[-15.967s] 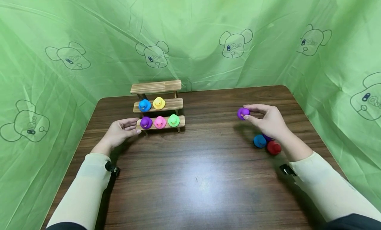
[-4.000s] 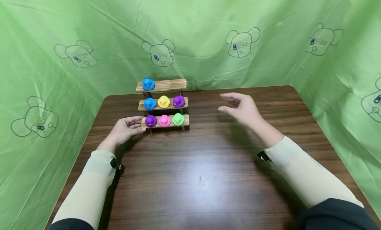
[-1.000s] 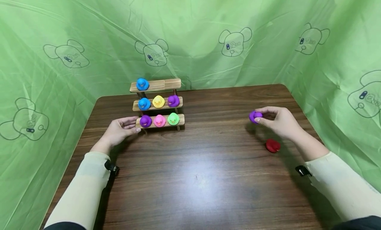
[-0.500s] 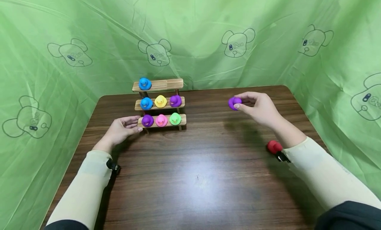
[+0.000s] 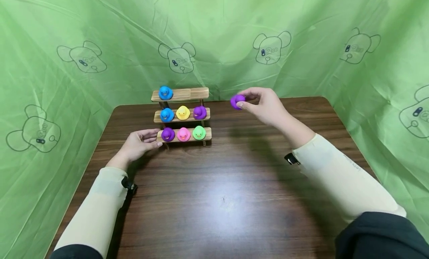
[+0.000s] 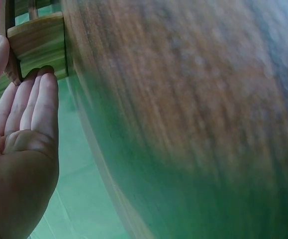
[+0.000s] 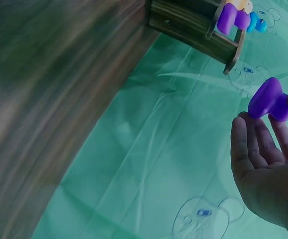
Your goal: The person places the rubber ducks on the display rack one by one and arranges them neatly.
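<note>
In the head view, my right hand (image 5: 266, 104) pinches a purple rubber duck (image 5: 237, 101) in the air, to the right of a three-tier wooden display stand (image 5: 191, 93). My left hand (image 5: 139, 145) holds the left end of the stand's lowest board, thumb at the front. The left wrist view shows the fingers (image 6: 42, 102) against the end of the stand. A blue duck (image 5: 165, 92) sits on the top tier. Blue (image 5: 167, 115), yellow and purple ducks fill the middle one. Purple, pink (image 5: 183, 134) and green ducks (image 5: 199, 133) line the lowest.
The stand is at the back left of a dark brown wooden table (image 5: 207, 199). A green printed curtain (image 5: 221, 35) hangs close behind the table and along both sides. My right sleeve (image 5: 342, 177) stretches over the table's right part.
The right hand has carried the purple duck up and leftward toward the stand. A red duck on the table's right has gone out of sight by the right sleeve. The left hand stays put.
</note>
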A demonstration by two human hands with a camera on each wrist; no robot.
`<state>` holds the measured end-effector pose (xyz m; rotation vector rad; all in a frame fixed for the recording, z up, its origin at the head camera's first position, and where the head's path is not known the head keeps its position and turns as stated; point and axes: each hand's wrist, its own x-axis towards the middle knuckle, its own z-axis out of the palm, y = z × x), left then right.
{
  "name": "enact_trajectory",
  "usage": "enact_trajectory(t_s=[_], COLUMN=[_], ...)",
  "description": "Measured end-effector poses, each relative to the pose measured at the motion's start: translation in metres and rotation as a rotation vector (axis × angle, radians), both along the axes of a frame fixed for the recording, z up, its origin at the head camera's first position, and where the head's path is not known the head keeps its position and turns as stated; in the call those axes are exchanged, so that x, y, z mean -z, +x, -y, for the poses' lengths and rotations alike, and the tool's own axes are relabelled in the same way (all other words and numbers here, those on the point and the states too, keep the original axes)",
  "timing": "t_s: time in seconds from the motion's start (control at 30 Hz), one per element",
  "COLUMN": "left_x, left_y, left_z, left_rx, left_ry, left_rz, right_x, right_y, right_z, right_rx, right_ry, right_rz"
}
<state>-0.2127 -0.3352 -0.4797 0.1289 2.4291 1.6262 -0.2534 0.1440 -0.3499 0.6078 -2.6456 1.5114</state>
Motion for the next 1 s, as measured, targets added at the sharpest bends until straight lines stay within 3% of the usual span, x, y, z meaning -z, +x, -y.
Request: enact_trajectory(t_s=[0.33,0.67,1.0], left_x=[-0.002,-0.001,0.001], left_y=[0.0,-0.002,-0.003], left_z=[0.0,-0.001,0.0], left_rx=[0.009,0.001,-0.004], left_ry=[0.017,0.052,0.057], left_rz=[0.01,0.018,0.008], right_x=[-0.011,-0.015,-0.009], right_y=[-0.025,-0.052,-0.07], right_z=[0.055,0.107,0.155], right_rx=[-0.057,-0.061,-0.066], right_ry=[0.004,0.048,0.079], right_rz=[-0.001,0.012,0.121])
